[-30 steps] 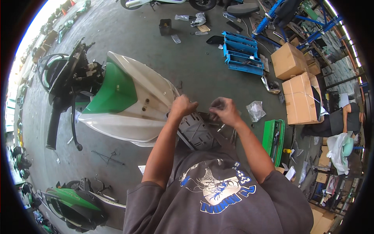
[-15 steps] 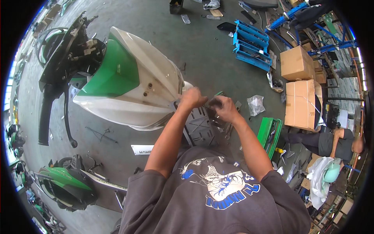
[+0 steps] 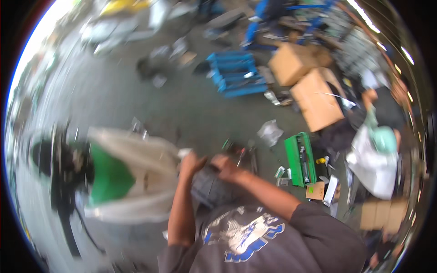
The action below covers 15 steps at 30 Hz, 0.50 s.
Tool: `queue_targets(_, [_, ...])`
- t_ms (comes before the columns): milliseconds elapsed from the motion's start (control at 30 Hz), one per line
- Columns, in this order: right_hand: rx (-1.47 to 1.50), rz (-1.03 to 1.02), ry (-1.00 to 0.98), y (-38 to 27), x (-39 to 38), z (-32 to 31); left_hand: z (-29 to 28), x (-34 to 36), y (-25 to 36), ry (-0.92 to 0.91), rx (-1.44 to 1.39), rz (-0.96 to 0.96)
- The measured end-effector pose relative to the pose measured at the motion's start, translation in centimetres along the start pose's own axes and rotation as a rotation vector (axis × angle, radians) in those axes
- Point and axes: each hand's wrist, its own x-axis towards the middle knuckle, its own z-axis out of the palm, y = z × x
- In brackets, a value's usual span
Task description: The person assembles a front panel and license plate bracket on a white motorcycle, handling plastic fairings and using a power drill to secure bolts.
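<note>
The view has swung and blurred, yet the left hand (image 3: 191,164) and right hand (image 3: 227,169) stay by the flat dark grey floor panel (image 3: 211,187) beside the white-and-green plastic scooter fairing (image 3: 111,175), suggesting unbroken handwork, though whether the fingers pinch anything cannot be told.

Grey floor (image 3: 195,109) beneath blue toolbox (image 3: 246,90), green toolbox (image 3: 292,157) and crumpled plastic bag (image 3: 270,133)
</note>
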Motion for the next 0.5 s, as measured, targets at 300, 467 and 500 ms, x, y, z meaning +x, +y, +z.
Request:
queue_targets(300, [0.396, 0.252, -0.104, 2.7, 1.2, -0.5, 0.0, 2.5, -2.1, 0.008, -0.086, 0.245])
queue_targets(467, [0.476, 0.265, -0.17, 7.2, -1.4, -0.8, -1.3, 1.4, 4.8, -0.08, -0.011, 0.22])
queue_targets(500, [0.466, 0.246, -0.144, 6.7, -0.4, -0.9, -1.9, 2.0, 3.8, -0.039, -0.018, 0.194])
